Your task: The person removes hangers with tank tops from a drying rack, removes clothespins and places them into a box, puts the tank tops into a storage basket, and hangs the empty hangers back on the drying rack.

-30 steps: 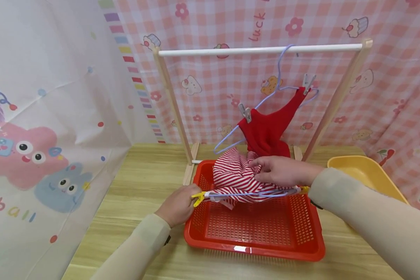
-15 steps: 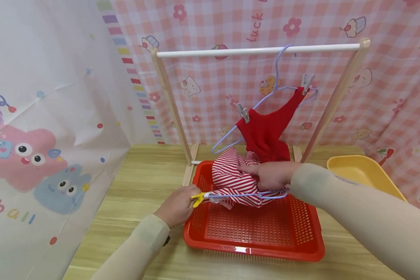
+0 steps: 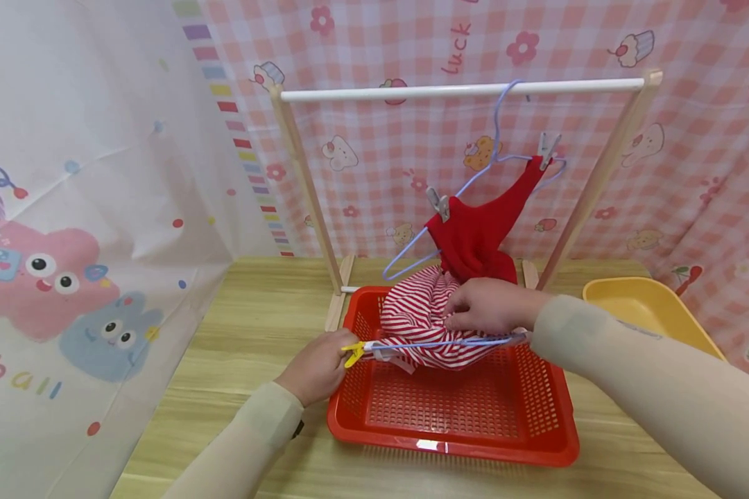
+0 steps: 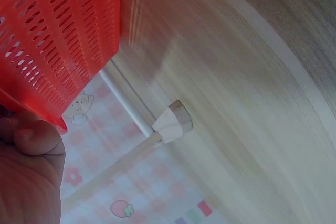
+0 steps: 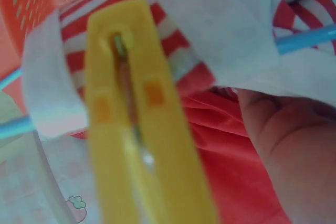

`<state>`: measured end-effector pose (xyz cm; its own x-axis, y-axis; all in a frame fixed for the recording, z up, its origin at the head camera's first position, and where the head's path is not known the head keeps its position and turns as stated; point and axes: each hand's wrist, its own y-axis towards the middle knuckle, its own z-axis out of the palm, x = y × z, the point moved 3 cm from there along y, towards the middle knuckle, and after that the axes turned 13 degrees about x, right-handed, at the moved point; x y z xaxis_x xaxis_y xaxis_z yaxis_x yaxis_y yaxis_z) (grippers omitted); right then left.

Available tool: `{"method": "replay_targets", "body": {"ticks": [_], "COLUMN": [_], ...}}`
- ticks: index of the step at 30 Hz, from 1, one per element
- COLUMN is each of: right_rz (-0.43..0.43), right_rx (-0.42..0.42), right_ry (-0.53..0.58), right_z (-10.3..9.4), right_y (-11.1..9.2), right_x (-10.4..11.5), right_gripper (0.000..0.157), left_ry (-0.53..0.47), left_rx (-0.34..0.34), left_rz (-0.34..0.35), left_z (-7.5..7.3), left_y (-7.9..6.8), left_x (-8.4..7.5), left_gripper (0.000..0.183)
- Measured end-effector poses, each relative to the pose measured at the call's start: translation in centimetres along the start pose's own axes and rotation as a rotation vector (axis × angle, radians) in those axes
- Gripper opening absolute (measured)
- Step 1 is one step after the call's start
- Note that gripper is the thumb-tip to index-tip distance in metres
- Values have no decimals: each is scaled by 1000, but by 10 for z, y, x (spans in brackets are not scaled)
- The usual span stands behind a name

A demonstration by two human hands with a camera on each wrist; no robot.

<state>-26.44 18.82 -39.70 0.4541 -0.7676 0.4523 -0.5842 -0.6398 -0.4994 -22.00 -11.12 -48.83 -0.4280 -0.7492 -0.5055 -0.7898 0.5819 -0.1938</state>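
A red-and-white striped garment lies over the back of a red basket, its white-edged straps around a blue hanger. My left hand holds the hanger's left end beside a yellow clothespin; the fingertips' exact grip is hidden. Over the stripes, my right hand has its thumb and fingers bent onto the cloth, seemingly pinching it. Close in the right wrist view, another yellow clothespin clips the other strap. Behind, a red garment hangs from a second blue hanger by two grey clothespins.
A wooden rack with a white bar stands behind the basket, one foot near the basket's side. At the right, a yellow tray sits partly behind my right arm. Printed cloths hang at the back and left.
My right hand moves across the striped garment, first left with a finger extended, then slightly back right with fingers bent. The cloth's folds shift under it. The left hand stays in place.
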Motion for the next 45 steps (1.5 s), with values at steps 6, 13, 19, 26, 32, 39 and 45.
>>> {"method": "replay_targets", "body": {"ticks": [6,13,19,26,32,39,45], "right_rz": [-8,-60,2,92,81,0,-23], "right_rx": [-74,-36,11,65,87,72,17], "right_ry": [91,273,296,138,35,-13,8], "right_z": [-2,1,5,11,14,15,9], "right_y": [-10,-17,-18,-14,-11,-8,-13], "right_x": [4,12,11,5,4,4,5], "right_gripper": [21,15,43,75,66,47,26], "left_ry": [-13,-28,-16,1,12,26,22], "left_rx": [2,-2,-6,-5,-8,-6,-9], "left_rz": [-12,-7,3,4,23,20,13], "left_z": [-1,-1,-1,-1,-1,-1,-1], "left_y": [-1,-1,0,0,0,1,1], "left_x": [-1,-1,0,0,0,0,0], "left_gripper": [17,17,16,17,17,16,17]}}
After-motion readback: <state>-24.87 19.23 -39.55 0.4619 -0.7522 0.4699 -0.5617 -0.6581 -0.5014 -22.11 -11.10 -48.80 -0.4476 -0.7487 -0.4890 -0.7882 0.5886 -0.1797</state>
